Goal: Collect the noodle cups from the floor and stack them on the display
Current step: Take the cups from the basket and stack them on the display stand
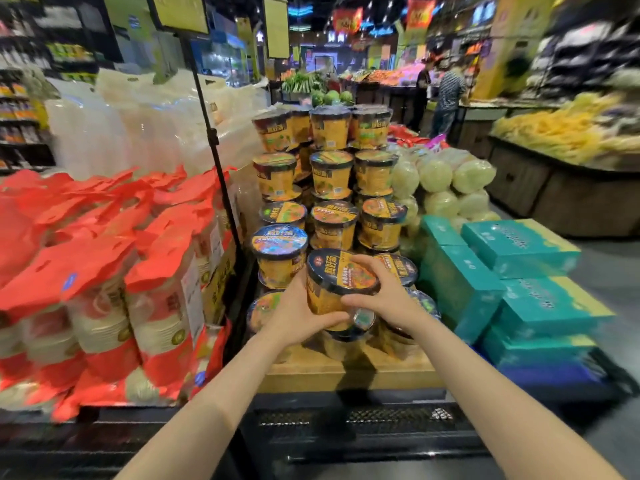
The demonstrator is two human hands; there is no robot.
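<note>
Left hand grips the lower side wall of a yellow noodle cup with dark blue rim and printed foil lid, thumb hooked across under its base. Right hand clamps the opposite side, fingers curled over the lid edge, thumb on the wall. Cup is tilted, lid facing the camera, held just above the front-centre cups of the lower tier. Judgement: two-hand hold steadies it for seating into a gap approx. in the middle of the front row; tilt needs levelling first, else it may slide off the lid below.

Cup is sealed under film; contents not visible.

Stacked noodle-cup display: matching cups in tiers, each base resting on lids beneath, stepped back toward the top, prob. for stability. Display sits on a tan cardboard base.

Left of the display: red-and-white noodle bags, packed upright. A black sign pole stands between the bags & cups. Right: teal cartons, stacked flat. No cups visible on the floor in this view.
</note>
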